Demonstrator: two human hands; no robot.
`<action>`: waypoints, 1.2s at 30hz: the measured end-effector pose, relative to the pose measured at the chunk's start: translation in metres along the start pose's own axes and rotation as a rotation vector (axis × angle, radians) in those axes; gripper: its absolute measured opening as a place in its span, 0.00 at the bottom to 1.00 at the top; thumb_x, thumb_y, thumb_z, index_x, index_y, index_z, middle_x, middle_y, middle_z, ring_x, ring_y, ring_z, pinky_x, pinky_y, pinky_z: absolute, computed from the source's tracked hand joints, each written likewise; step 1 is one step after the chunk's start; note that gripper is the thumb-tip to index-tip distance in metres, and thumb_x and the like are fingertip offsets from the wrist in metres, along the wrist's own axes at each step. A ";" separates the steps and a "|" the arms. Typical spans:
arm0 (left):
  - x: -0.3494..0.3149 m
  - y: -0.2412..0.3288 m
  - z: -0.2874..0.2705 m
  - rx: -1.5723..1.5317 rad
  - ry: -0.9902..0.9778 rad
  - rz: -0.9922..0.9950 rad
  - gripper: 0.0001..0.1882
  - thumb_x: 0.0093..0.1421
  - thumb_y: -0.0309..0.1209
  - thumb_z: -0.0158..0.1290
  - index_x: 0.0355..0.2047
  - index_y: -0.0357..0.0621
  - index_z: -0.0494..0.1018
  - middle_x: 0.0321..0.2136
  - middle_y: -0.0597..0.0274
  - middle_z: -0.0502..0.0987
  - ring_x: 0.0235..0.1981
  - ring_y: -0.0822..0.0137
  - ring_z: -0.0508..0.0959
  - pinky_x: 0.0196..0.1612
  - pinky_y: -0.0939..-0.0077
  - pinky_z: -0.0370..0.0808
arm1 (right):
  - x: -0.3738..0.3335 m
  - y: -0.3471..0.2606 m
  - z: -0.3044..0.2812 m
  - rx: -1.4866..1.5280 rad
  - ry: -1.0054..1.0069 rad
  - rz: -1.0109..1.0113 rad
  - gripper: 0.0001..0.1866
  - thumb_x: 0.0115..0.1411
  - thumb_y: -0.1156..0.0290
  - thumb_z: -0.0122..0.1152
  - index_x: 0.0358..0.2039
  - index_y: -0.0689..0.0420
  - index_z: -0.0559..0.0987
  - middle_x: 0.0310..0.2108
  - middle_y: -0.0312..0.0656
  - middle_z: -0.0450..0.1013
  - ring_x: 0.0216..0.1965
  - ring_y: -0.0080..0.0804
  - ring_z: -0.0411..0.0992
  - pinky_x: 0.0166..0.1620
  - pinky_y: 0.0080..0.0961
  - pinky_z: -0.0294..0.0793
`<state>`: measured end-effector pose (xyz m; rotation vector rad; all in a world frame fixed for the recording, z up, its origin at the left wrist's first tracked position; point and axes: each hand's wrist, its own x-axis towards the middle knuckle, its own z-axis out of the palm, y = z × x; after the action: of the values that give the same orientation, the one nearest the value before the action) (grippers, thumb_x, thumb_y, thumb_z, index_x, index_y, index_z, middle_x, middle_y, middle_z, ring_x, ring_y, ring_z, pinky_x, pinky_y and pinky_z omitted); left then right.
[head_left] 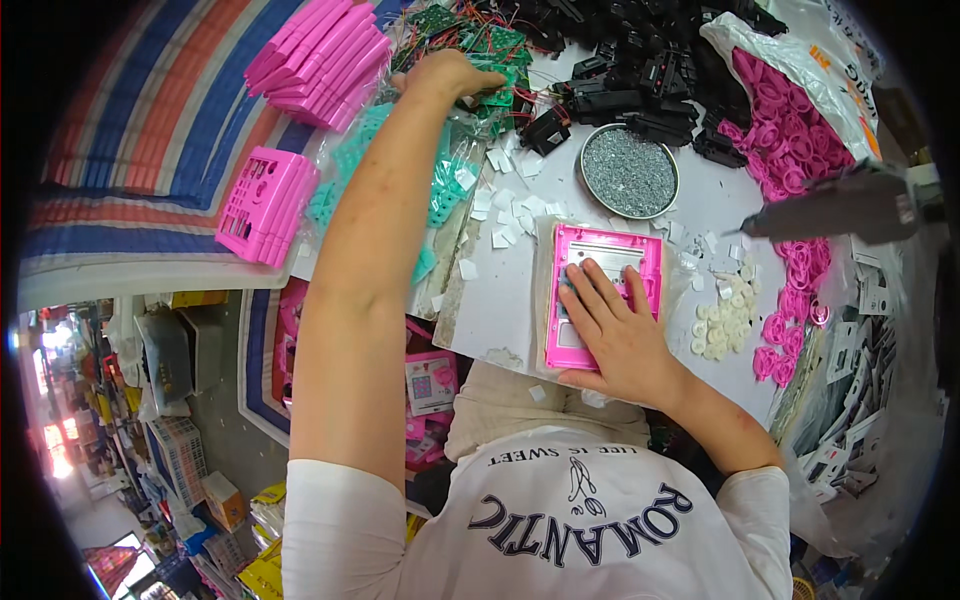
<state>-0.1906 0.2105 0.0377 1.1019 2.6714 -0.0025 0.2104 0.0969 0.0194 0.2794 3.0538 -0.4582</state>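
Note:
My left hand [450,75] reaches to the far side of the table, among green circuit boards [508,45] with thin red wires. Its thumb lies over a board, while the other fingers are mostly hidden behind the hand. Close to me, a pink plastic casing [610,245] lies with its hollow side up on a padded block [546,290] wrapped in clear plastic. My right hand [625,340] rests flat on this casing, fingers spread, partly covering its windows and a small blue piece inside.
A round dish of small metal screws [630,172] stands beyond the casing. Black plastic parts [640,85], pink rings [790,110] and white round pieces [725,318] lie around it. Stacked pink casings [268,205] and teal pieces [350,150] are leftward. An electric screwdriver [840,215] hangs at right.

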 end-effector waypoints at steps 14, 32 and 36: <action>-0.072 -0.014 0.019 -1.485 0.616 0.230 0.10 0.57 0.25 0.60 0.39 0.36 0.77 0.30 0.59 0.80 0.31 0.61 0.80 0.38 0.65 0.78 | 0.007 0.022 -0.037 0.491 0.652 -0.140 0.24 0.51 0.65 0.74 0.48 0.59 0.82 0.48 0.48 0.78 0.50 0.48 0.74 0.52 0.40 0.75; -0.161 0.029 0.075 -0.540 0.750 0.975 0.09 0.51 0.26 0.61 0.34 0.41 0.76 0.38 0.54 0.79 0.43 0.49 0.78 0.52 0.55 0.72 | 0.131 0.068 -0.047 1.743 0.488 0.606 0.24 0.65 0.55 0.62 0.49 0.64 0.80 0.38 0.37 0.80 0.36 0.34 0.79 0.42 0.31 0.79; -0.195 0.015 0.057 -0.719 0.760 0.802 0.08 0.53 0.22 0.59 0.35 0.41 0.78 0.42 0.54 0.80 0.45 0.51 0.78 0.52 0.60 0.73 | 0.160 0.103 -0.026 1.049 0.794 0.557 0.20 0.61 0.59 0.63 0.45 0.64 0.82 0.36 0.45 0.82 0.34 0.40 0.79 0.43 0.33 0.79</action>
<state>-0.0338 0.0800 0.0288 2.0093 2.1084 1.6294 0.0716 0.2290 0.0034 1.5759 2.7034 -2.2499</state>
